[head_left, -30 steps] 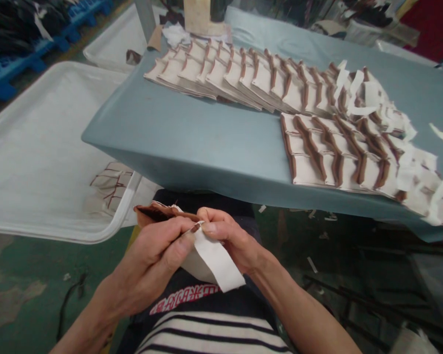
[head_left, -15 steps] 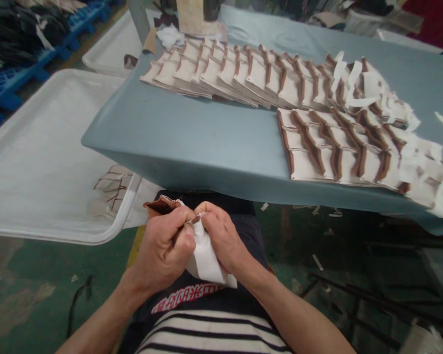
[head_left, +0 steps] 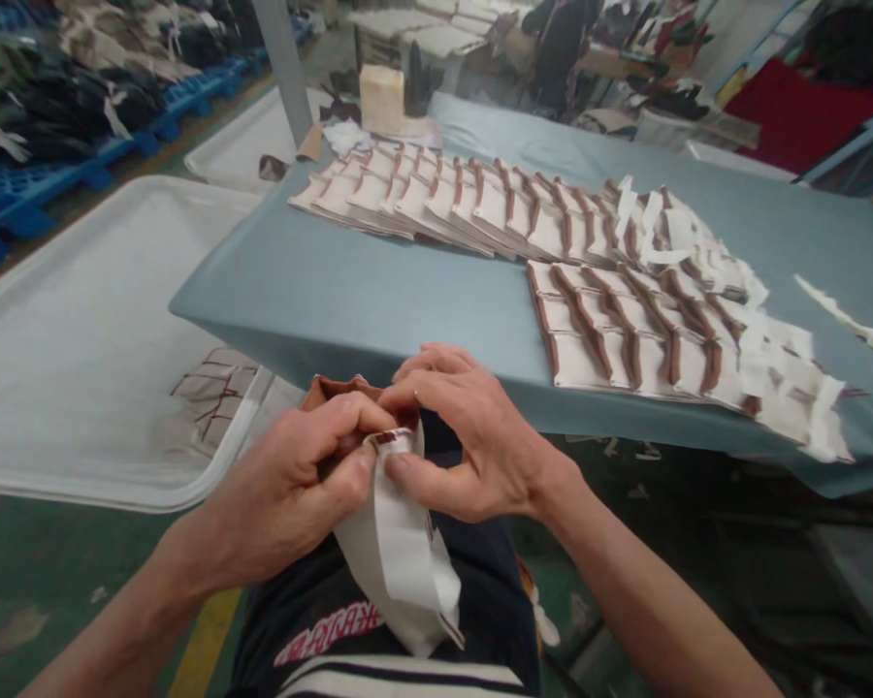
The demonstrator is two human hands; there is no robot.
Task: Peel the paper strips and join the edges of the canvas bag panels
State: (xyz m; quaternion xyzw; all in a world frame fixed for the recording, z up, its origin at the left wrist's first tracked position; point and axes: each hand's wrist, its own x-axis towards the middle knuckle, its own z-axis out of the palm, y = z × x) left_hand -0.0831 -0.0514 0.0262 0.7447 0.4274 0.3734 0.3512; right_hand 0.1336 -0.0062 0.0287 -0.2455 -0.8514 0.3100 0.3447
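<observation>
Over my lap I hold a cream fabric piece with brown lining or trim (head_left: 368, 543). A white strip (head_left: 407, 543) hangs down its front. My left hand (head_left: 309, 465) is closed, pinching the piece's upper edge between thumb and fingers. On the other side of that edge, my right hand (head_left: 472, 431) has its thumb on the white strip and its fingers curled over the brown part. A short dark brown mark shows at the edge between both thumbs. My fingers hide part of the piece's top.
Ahead is a table with a blue-grey cover (head_left: 320, 281). It bears a long row of overlapping cream and brown pieces (head_left: 472, 199) and a shorter row (head_left: 626, 334) with white strips at its right end. On my left stands a white tub (head_left: 80, 320) with several pieces inside.
My right hand has spread and shifted its grip over the top of the piece. The white strip and cream fabric hang lower and show more. The view has tilted up.
</observation>
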